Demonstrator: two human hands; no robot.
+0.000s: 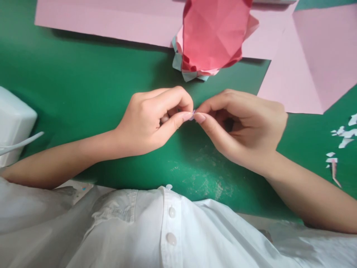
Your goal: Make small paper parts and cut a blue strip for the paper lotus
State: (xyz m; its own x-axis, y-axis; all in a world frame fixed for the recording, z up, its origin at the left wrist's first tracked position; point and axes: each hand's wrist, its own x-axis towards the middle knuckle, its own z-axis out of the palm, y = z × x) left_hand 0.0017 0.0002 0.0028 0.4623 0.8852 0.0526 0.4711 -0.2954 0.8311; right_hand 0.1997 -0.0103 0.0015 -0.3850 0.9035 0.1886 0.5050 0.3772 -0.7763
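Note:
My left hand (152, 121) and my right hand (245, 126) meet over the green mat (89, 93), fingertips pinched together. Between the thumbs and forefingers shows a tiny pale piece of paper (193, 114), mostly hidden by the fingers. Both hands are closed in a pinch on it. A crumpled red folded paper shape (214, 33) with pale blue and pink layers under it lies just beyond the hands.
Large pink paper sheets lie at the top left (106, 18) and at the right (315, 63). Small white and pink paper scraps (341, 139) are scattered at the right edge. A white object (13, 119) sits at the left edge. My white shirt fills the bottom.

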